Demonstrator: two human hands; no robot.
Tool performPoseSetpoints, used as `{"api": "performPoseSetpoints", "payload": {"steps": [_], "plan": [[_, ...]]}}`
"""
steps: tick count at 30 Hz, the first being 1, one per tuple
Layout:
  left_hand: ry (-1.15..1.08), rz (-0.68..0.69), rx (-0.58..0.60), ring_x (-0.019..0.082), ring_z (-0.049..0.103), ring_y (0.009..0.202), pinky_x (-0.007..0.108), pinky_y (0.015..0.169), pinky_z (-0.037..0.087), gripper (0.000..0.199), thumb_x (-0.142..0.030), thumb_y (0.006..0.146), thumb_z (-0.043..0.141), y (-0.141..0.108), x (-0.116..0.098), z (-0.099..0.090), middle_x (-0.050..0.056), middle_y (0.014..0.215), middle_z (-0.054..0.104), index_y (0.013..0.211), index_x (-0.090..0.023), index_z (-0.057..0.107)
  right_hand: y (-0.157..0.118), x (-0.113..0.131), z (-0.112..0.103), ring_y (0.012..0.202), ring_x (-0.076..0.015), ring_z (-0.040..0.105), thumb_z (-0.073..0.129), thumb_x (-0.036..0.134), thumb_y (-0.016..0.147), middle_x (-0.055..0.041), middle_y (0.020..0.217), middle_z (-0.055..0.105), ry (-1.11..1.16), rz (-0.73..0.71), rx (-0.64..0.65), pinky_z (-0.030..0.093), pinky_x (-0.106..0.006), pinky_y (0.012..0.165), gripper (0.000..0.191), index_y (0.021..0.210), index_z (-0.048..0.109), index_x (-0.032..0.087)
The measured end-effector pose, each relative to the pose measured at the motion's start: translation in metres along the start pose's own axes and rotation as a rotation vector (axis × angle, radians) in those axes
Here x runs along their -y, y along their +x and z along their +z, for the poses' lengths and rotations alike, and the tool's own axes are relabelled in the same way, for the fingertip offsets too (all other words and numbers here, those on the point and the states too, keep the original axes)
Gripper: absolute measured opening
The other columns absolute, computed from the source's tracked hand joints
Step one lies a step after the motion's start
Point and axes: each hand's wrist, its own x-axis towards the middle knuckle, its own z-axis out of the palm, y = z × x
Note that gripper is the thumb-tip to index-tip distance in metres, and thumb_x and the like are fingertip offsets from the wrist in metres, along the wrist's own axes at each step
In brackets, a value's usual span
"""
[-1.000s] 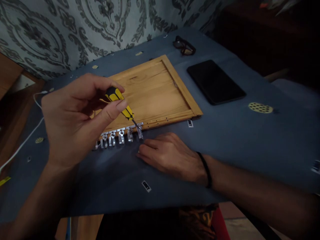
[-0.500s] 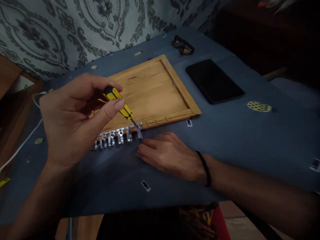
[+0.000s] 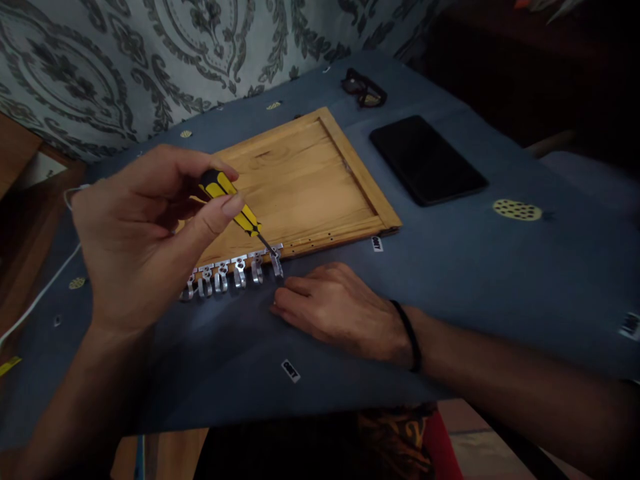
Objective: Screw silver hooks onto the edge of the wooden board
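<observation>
My left hand (image 3: 145, 233) pinches a yellow and black screwdriver (image 3: 235, 207) by its handle. The shaft slants down to the right, its tip on the rightmost metal hook (image 3: 276, 265) at the board's near edge. More silver hooks (image 3: 239, 273) run leftward from there in a row along the wooden framed board (image 3: 300, 180). Close to the end hook, my right hand (image 3: 340, 310) rests on the table with its fingers curled in; whatever they may hold is hidden. A black band circles that wrist. My left hand covers the board's left part.
A black tablet (image 3: 427, 160) lies right of the board, with dark-framed glasses (image 3: 364, 88) behind it. Small holes dot the board's near edge right of the hooks. A white cable (image 3: 43, 293) crosses the left side of the blue tablecloth (image 3: 450, 267). Patterned wall stands behind.
The screwdriver's handle and my left hand have shifted slightly left, while the tip stays at the end hook. My right hand has hardly moved.
</observation>
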Motion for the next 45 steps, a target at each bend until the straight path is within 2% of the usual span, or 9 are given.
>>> {"api": "performPoseSetpoints", "payload": {"steps": [9, 18, 24, 28, 32, 35, 39, 42, 45], "plan": [[0.033, -0.014, 0.009, 0.011, 0.068, 0.071, 0.022, 0.060, 0.052, 0.018, -0.023, 0.081, 0.085, 0.000, -0.002, -0.002, -0.003, 0.089, 0.079, 0.099, -0.024, 0.082, 0.000, 0.001, -0.002, 0.057, -0.0135, 0.049, 0.062, 0.023, 0.101, -0.0001, 0.076, 0.072, 0.012, 0.004, 0.023, 0.015, -0.036, 0.057, 0.008, 0.095, 0.067, 0.019], [0.090, -0.002, 0.096, 0.018, 0.073, 0.088, 0.031, 0.076, 0.061, 0.016, -0.022, 0.090, 0.073, -0.002, -0.012, 0.001, 0.000, 0.094, 0.076, 0.106, -0.023, 0.075, 0.002, -0.001, -0.001, 0.054, -0.0129, 0.047, 0.058, 0.023, 0.102, -0.0012, 0.075, 0.071, 0.012, -0.001, 0.053, 0.015, -0.035, 0.055, 0.012, 0.096, 0.067, 0.018], [-0.360, -0.165, 0.092, 0.019, 0.069, 0.091, 0.037, 0.089, 0.058, 0.015, -0.015, 0.092, 0.066, -0.009, -0.014, 0.027, 0.003, 0.094, 0.071, 0.104, -0.024, 0.069, 0.004, 0.001, -0.007, 0.056, -0.0128, 0.052, 0.056, 0.022, 0.103, -0.0034, 0.079, 0.074, 0.021, -0.001, 0.112, 0.012, -0.035, 0.054, 0.012, 0.096, 0.066, 0.017], [-0.574, -0.296, -0.032, 0.018, 0.053, 0.074, 0.038, 0.080, 0.056, 0.005, -0.024, 0.090, 0.072, -0.008, -0.022, 0.049, 0.001, 0.080, 0.053, 0.090, -0.027, 0.068, 0.004, 0.002, -0.008, 0.059, -0.0140, 0.056, 0.057, 0.021, 0.103, -0.0039, 0.080, 0.075, 0.018, -0.012, 0.104, 0.011, -0.036, 0.054, 0.013, 0.093, 0.066, 0.017], [-0.590, -0.370, -0.140, 0.013, 0.036, 0.057, 0.031, 0.055, 0.038, 0.039, -0.047, 0.079, 0.087, 0.000, -0.033, 0.064, -0.003, 0.064, 0.038, 0.068, -0.026, 0.056, 0.006, 0.002, -0.009, 0.059, -0.0140, 0.057, 0.057, 0.023, 0.103, -0.0050, 0.083, 0.076, 0.024, -0.004, 0.124, 0.012, -0.036, 0.054, 0.016, 0.094, 0.068, 0.016], [-0.639, -0.373, -0.164, 0.009, 0.024, 0.048, 0.029, 0.045, 0.021, 0.056, -0.051, 0.077, 0.089, 0.007, -0.034, 0.069, -0.006, 0.056, 0.027, 0.058, -0.023, 0.044, 0.007, 0.003, -0.011, 0.059, -0.0145, 0.058, 0.057, 0.026, 0.103, -0.0048, 0.082, 0.076, 0.032, 0.000, 0.158, 0.012, -0.036, 0.053, 0.016, 0.097, 0.069, 0.017], [-0.673, -0.316, 0.027, 0.007, 0.017, 0.038, 0.029, 0.036, 0.015, 0.067, -0.057, 0.086, 0.079, 0.015, -0.021, 0.066, -0.007, 0.048, 0.018, 0.052, -0.024, 0.032, 0.006, 0.003, -0.010, 0.057, -0.0139, 0.055, 0.056, 0.026, 0.104, -0.0037, 0.081, 0.075, 0.031, 0.010, 0.151, 0.011, -0.035, 0.052, 0.016, 0.099, 0.069, 0.018], [-0.760, -0.347, 0.299, 0.005, 0.014, 0.031, 0.028, 0.031, 0.013, 0.076, -0.071, 0.080, 0.078, 0.022, -0.010, 0.057, -0.008, 0.044, 0.012, 0.047, -0.025, 0.026, 0.005, 0.003, -0.007, 0.056, -0.0139, 0.052, 0.058, 0.027, 0.103, -0.0021, 0.076, 0.074, 0.029, 0.000, 0.110, 0.011, -0.034, 0.053, 0.014, 0.098, 0.068, 0.019], [-0.786, -0.362, 0.459, 0.005, 0.011, 0.028, 0.027, 0.029, 0.013, 0.079, -0.068, 0.076, 0.081, 0.025, -0.007, 0.048, -0.008, 0.039, 0.010, 0.042, -0.024, 0.025, 0.005, 0.002, -0.006, 0.056, -0.0144, 0.053, 0.059, 0.026, 0.102, -0.0013, 0.075, 0.073, 0.024, -0.009, 0.086, 0.011, -0.035, 0.053, 0.013, 0.096, 0.067, 0.019]]}}
